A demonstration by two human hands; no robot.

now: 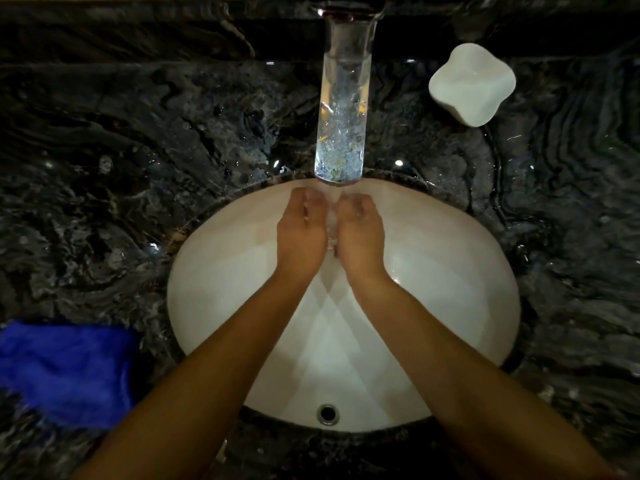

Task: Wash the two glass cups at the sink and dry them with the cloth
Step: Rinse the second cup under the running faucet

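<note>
My left hand point(300, 233) and my right hand point(360, 233) are side by side over the white sink point(450, 306), palms facing each other and fingers curled, right under the faucet point(341, 116). Water runs down through the narrow gap between them. Something clear glints in that gap, and I cannot tell whether it is a glass cup or only the stream. No other glass cup is in view. The blue cloth point(65, 372) lies crumpled on the counter at the lower left, apart from both hands.
A dark marbled stone counter point(138, 168), wet in places, surrounds the oval basin. A white rounded soap dish point(472, 84) sits at the back right. A small round metal opening point(327, 413) is in the sink's near wall. The lighting is dim.
</note>
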